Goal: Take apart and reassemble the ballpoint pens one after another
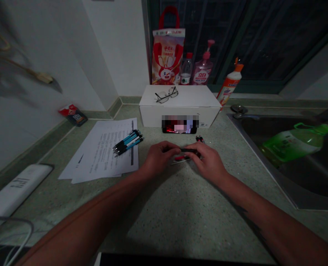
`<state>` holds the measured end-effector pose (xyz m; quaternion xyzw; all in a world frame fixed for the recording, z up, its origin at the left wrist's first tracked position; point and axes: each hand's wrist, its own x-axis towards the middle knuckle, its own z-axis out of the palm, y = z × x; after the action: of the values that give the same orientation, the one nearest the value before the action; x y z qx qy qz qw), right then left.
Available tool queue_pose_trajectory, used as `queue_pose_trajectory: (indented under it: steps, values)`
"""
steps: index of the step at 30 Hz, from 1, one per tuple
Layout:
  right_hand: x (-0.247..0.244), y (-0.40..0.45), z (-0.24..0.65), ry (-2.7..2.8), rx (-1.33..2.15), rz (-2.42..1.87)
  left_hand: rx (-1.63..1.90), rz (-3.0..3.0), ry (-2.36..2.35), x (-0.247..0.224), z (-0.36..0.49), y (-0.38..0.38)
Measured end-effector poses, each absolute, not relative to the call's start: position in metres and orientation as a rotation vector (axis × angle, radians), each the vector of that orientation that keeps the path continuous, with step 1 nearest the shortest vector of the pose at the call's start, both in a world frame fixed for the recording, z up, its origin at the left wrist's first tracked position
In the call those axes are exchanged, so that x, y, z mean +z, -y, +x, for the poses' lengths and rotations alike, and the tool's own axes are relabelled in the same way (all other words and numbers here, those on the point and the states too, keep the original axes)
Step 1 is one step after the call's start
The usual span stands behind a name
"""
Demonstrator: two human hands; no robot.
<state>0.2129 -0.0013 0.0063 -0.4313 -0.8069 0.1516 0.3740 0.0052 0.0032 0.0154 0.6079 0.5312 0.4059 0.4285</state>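
Both of my hands meet above the counter, in front of a propped-up phone [180, 129]. Between them lies a slim dark pen [188, 150], its details lost in the dim light. My left hand [160, 157] pinches its left end with thumb and forefinger. At the other end, my right hand [208, 159] has its fingers closed on it. Under and behind the right hand are red and black pens [200, 139], partly hidden by the fingers. To the left, a bunch of blue, black and white pens [127, 142] rests on printed sheets [97, 159].
A white box [180, 99] carrying eyeglasses [166, 95] backs the phone. Behind it stand a red-handled bag [168, 55], a small bottle [186, 68] and a pink pump bottle [202, 66]. On the right, a sink [263, 173] holds a green jug [294, 144]. A white power strip [20, 188] lies left.
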Motion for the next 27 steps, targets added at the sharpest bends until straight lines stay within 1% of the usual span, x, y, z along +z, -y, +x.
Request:
queue_pose_trajectory:
  steps: [7,11,14,17,20,23,27]
  values:
    - [0.01,0.004,0.212,2.074,0.448,-1.092,0.996,1.516,-1.326,0.015,0.006,-0.004]
    - [0.009,0.004,0.213,2.15,0.431,-1.031,0.981,1.688,-1.486,0.009,0.002,-0.008]
    - [0.007,0.005,0.212,2.325,0.487,-0.967,0.807,1.929,-1.646,0.002,-0.001,-0.011]
    - [0.004,0.008,0.21,2.485,0.523,-0.954,0.615,2.093,-1.7,-0.001,-0.003,-0.011]
    - [0.003,0.01,0.208,2.581,0.486,-0.995,0.538,2.188,-1.718,0.0,-0.004,-0.01]
    - [0.003,0.009,0.208,2.605,0.469,-0.996,0.542,2.207,-1.72,0.003,-0.004,-0.009]
    - [0.002,0.003,0.212,2.471,0.377,-1.045,0.738,2.04,-1.608,0.004,-0.002,-0.01]
